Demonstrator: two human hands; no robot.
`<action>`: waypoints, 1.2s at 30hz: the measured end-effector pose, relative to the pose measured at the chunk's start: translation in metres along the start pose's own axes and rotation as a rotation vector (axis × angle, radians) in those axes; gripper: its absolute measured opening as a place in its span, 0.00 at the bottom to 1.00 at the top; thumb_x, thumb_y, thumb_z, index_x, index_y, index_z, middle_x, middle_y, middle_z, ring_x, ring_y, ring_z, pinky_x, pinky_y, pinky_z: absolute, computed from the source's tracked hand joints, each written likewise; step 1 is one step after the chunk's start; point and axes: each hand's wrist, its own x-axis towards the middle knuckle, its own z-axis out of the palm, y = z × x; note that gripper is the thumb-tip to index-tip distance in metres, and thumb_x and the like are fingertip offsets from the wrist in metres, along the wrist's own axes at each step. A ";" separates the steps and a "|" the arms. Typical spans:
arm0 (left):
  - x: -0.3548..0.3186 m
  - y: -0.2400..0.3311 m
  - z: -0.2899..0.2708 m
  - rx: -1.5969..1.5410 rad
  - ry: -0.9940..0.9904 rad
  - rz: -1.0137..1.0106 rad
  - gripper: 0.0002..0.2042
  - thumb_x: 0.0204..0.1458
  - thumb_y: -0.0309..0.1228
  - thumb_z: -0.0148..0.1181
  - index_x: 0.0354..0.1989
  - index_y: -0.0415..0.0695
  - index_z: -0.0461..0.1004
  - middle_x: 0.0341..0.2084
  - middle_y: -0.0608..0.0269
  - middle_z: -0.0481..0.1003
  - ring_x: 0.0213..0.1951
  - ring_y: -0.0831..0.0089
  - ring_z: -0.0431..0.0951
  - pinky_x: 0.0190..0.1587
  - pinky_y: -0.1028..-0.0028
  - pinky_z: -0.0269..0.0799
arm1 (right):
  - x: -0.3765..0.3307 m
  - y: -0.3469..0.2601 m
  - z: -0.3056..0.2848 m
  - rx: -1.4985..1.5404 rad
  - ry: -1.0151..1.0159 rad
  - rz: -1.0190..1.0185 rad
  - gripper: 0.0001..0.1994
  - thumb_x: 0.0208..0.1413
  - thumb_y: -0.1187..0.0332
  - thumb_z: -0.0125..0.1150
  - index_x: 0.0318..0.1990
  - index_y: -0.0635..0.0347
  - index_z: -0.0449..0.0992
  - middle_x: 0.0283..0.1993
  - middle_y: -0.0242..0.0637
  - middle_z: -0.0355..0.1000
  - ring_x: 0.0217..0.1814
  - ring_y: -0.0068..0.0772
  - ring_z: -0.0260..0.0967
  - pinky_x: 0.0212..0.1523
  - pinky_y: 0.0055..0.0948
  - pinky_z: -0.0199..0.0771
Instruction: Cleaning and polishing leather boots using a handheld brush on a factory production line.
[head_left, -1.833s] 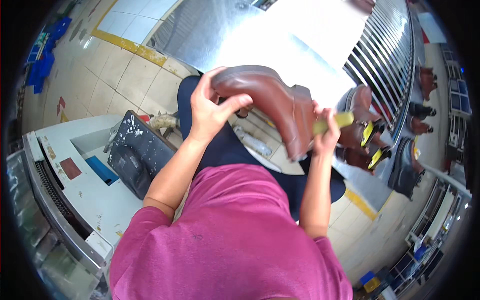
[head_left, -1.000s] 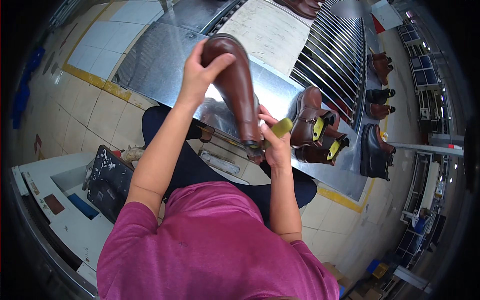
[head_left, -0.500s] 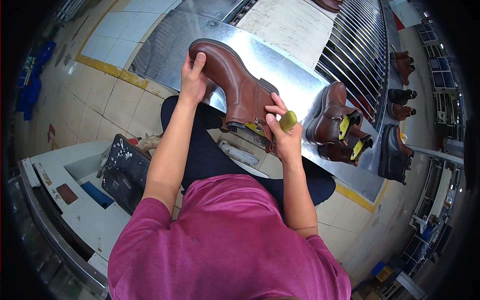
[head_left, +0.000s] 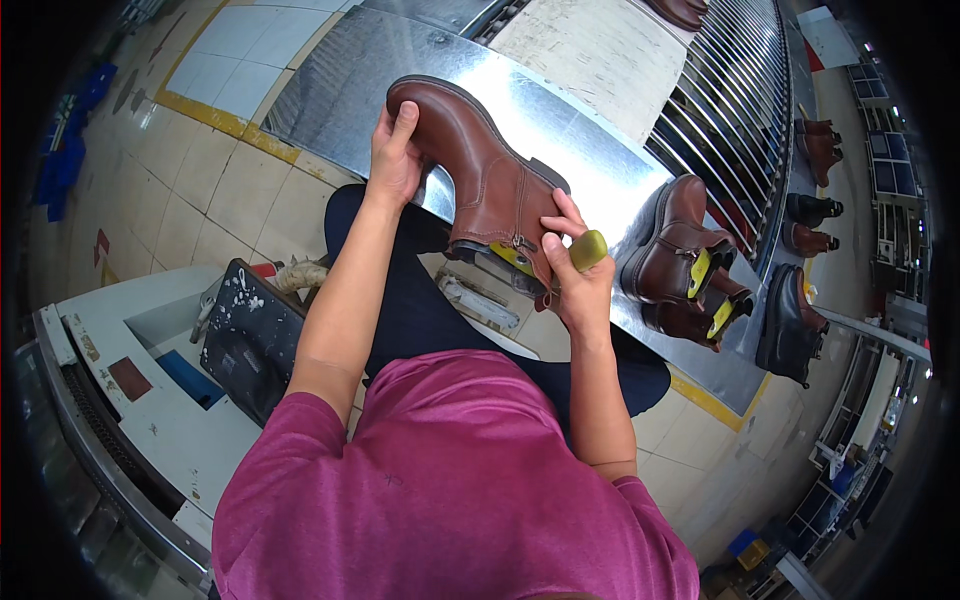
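Note:
A brown leather ankle boot (head_left: 475,150) is held up on its side over the near edge of the metal table, its toe pointing far left. My left hand (head_left: 397,165) is closed round the toe, thumb on the upper. At the heel and shaft end is my right hand (head_left: 582,285), fingers against the leather. It also grips a tool with a rounded olive-green handle (head_left: 588,251); the tool's working end is hidden. A zipper runs along the shaft near the right hand. Something yellow-green (head_left: 512,257) shows inside the boot's opening.
A pair of brown boots (head_left: 680,250) stands at the right on the metal table (head_left: 330,95). Beyond lie a roller conveyor (head_left: 720,110) and a pale board (head_left: 585,60). A dark boot (head_left: 788,325) is farther right; a white machine (head_left: 130,370) sits at the left.
The view has shifted slightly, so the boots and conveyor at the right appear a little lower and farther right. Both hands keep their hold on the boot, its pose nearly the same.

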 end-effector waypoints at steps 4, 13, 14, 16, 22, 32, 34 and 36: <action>-0.002 0.002 0.002 0.004 0.014 -0.023 0.21 0.62 0.45 0.62 0.58 0.47 0.69 0.50 0.64 0.77 0.52 0.69 0.77 0.57 0.63 0.72 | 0.001 0.001 0.000 0.005 0.007 0.007 0.10 0.61 0.69 0.65 0.47 0.61 0.82 0.70 0.44 0.66 0.79 0.43 0.51 0.75 0.42 0.50; 0.020 -0.009 0.008 0.628 0.226 0.020 0.23 0.64 0.45 0.58 0.61 0.44 0.70 0.55 0.50 0.74 0.55 0.57 0.76 0.59 0.53 0.69 | -0.001 -0.023 0.017 0.191 0.142 0.160 0.11 0.64 0.67 0.63 0.49 0.64 0.80 0.67 0.54 0.68 0.77 0.44 0.56 0.74 0.41 0.51; 0.024 -0.013 0.010 0.630 0.210 0.011 0.23 0.64 0.45 0.58 0.61 0.44 0.70 0.55 0.50 0.74 0.55 0.57 0.76 0.59 0.53 0.69 | -0.001 -0.024 0.018 0.206 0.138 0.187 0.12 0.64 0.66 0.63 0.49 0.64 0.80 0.66 0.55 0.69 0.76 0.44 0.56 0.74 0.41 0.51; 0.030 -0.021 0.013 1.586 0.228 0.830 0.24 0.64 0.46 0.56 0.62 0.45 0.72 0.58 0.40 0.72 0.58 0.45 0.73 0.64 0.52 0.64 | -0.002 -0.024 0.019 0.223 0.156 0.187 0.15 0.64 0.65 0.63 0.51 0.67 0.78 0.66 0.55 0.69 0.72 0.43 0.63 0.70 0.38 0.61; 0.045 -0.035 0.045 1.124 -0.321 0.452 0.18 0.66 0.43 0.51 0.47 0.43 0.83 0.57 0.45 0.76 0.61 0.48 0.72 0.68 0.61 0.61 | -0.013 -0.012 0.023 0.424 0.095 0.331 0.21 0.67 0.61 0.60 0.57 0.72 0.74 0.66 0.49 0.68 0.61 0.35 0.72 0.53 0.35 0.81; -0.142 -0.033 0.039 1.108 -0.230 0.411 0.51 0.45 0.46 0.76 0.74 0.39 0.51 0.71 0.42 0.54 0.72 0.44 0.53 0.71 0.53 0.53 | -0.013 0.014 0.016 0.456 -0.132 0.302 0.27 0.68 0.54 0.56 0.64 0.68 0.65 0.62 0.54 0.69 0.63 0.48 0.71 0.60 0.46 0.74; -0.113 -0.036 0.044 1.054 -0.016 0.585 0.38 0.47 0.32 0.74 0.68 0.41 0.63 0.64 0.48 0.68 0.66 0.52 0.69 0.66 0.59 0.65 | -0.010 0.021 0.012 0.559 -0.133 0.338 0.31 0.67 0.49 0.54 0.65 0.67 0.61 0.59 0.59 0.70 0.58 0.52 0.73 0.58 0.49 0.76; -0.100 -0.011 0.037 1.058 0.143 0.651 0.32 0.45 0.28 0.74 0.61 0.40 0.71 0.52 0.49 0.77 0.54 0.59 0.80 0.58 0.64 0.74 | -0.003 0.020 0.019 0.497 -0.265 0.374 0.30 0.70 0.48 0.49 0.68 0.62 0.60 0.58 0.58 0.72 0.54 0.50 0.77 0.56 0.45 0.77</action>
